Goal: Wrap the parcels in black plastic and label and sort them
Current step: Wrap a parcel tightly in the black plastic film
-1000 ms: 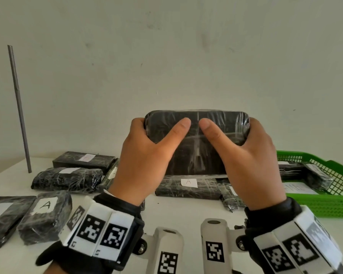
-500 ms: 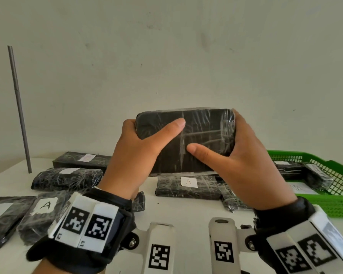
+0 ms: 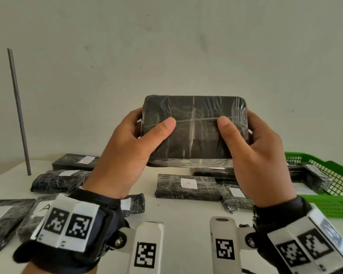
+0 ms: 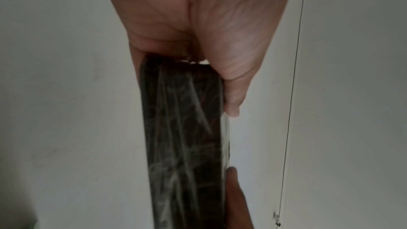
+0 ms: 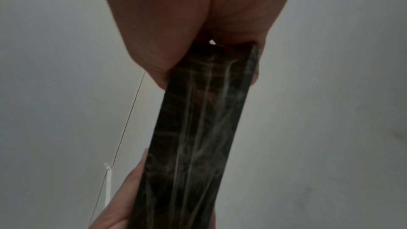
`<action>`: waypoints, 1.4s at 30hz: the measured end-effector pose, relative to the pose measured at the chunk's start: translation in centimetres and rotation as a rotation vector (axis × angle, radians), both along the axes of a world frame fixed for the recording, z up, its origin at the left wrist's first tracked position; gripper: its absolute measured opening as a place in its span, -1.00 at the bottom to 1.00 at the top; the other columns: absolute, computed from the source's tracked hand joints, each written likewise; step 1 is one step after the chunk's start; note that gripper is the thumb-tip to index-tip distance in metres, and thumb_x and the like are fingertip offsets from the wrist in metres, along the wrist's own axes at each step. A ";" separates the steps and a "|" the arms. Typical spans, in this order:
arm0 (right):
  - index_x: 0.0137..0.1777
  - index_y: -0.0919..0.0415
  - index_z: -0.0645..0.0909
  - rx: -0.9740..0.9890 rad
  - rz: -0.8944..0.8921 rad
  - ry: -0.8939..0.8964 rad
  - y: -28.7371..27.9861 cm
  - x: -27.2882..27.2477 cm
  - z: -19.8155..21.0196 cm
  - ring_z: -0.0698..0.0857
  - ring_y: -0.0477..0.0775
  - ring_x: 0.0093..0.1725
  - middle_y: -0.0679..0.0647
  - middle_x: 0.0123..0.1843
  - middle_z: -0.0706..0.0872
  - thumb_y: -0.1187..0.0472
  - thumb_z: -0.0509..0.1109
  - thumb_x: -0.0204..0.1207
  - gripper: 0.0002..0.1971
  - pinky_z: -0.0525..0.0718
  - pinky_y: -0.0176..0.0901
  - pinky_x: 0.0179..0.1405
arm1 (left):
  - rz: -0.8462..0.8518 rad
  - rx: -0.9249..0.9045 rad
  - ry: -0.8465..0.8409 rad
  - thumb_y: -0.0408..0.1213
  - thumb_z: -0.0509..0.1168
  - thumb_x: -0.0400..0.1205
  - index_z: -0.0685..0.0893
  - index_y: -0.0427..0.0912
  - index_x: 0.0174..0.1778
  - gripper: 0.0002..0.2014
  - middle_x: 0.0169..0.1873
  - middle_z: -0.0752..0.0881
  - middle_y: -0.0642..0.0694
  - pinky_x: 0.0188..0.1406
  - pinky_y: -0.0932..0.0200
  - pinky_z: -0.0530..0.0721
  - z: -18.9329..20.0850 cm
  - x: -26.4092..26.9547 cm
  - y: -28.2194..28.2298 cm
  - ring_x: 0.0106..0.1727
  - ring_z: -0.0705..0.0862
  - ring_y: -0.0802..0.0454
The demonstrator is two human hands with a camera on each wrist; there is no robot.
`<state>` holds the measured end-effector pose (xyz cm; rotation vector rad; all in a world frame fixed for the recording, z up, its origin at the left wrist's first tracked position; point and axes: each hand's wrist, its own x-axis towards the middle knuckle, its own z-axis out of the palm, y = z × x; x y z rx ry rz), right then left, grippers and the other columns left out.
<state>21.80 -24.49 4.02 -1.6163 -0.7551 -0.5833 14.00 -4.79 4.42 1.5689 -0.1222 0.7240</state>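
Below the raised hands, a white table [image 3: 178,214] spreads out, strewn with parcels already wrapped in black plastic. To the right of the right hand sits a green basket [image 3: 329,204] with more wrapped parcels lying in it. Far to the left of the left hand, a thin grey rod [image 3: 19,113] stands upright at the table's back edge, against a pale wall.

Between the two hands, lifted above the table, is the black-wrapped parcel [image 3: 194,127], held level with its broad face toward the person and shiny film stretched over it. The left hand [image 3: 125,153] grips its left end, thumb laid across the front face and fingers curled behind; the right hand [image 3: 259,161] grips the right end the same way. The wrist views show the parcel's narrow edge running from one palm to the other.

Just under the held parcel lies a parcel marked A [image 3: 187,186] on a small white label. Beneath the left wrist, another labelled parcel [image 3: 38,216] also carries a handwritten A. Further parcels left of the left hand bear white labels whose writing cannot be read.
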 end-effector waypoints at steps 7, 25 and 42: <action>-0.13 0.16 0.56 0.117 0.051 0.060 1.0 -0.5 -0.2 0.47 -0.08 -0.34 0.06 -0.37 0.50 -0.25 0.35 0.70 -0.55 0.52 -0.16 -0.27 | -0.016 0.079 -0.038 0.07 0.32 0.67 0.55 0.15 0.60 -0.47 0.31 0.81 0.11 0.50 -0.19 0.62 0.0 0.0 -0.4 0.38 0.76 0.05; 0.20 -0.07 0.73 -0.022 -0.052 0.147 1.1 -0.9 -0.1 0.82 0.04 0.14 0.07 0.22 0.80 -0.51 0.49 0.25 -0.34 0.81 0.10 0.20 | -0.005 0.077 -0.054 -0.12 0.41 0.70 0.40 0.31 0.59 -0.44 0.24 0.80 0.20 0.15 0.26 0.79 -0.3 0.0 -1.5 0.22 0.81 0.22; 0.28 -0.07 0.73 0.039 0.040 0.123 1.0 -1.1 0.1 0.82 0.06 0.23 0.13 0.30 0.79 -0.45 0.62 0.23 -0.31 0.79 0.07 0.29 | -0.065 0.068 -0.093 -0.04 0.56 0.54 0.34 0.31 0.62 -0.24 0.21 0.81 0.18 0.09 0.33 0.76 0.0 -0.4 -1.3 0.22 0.82 0.17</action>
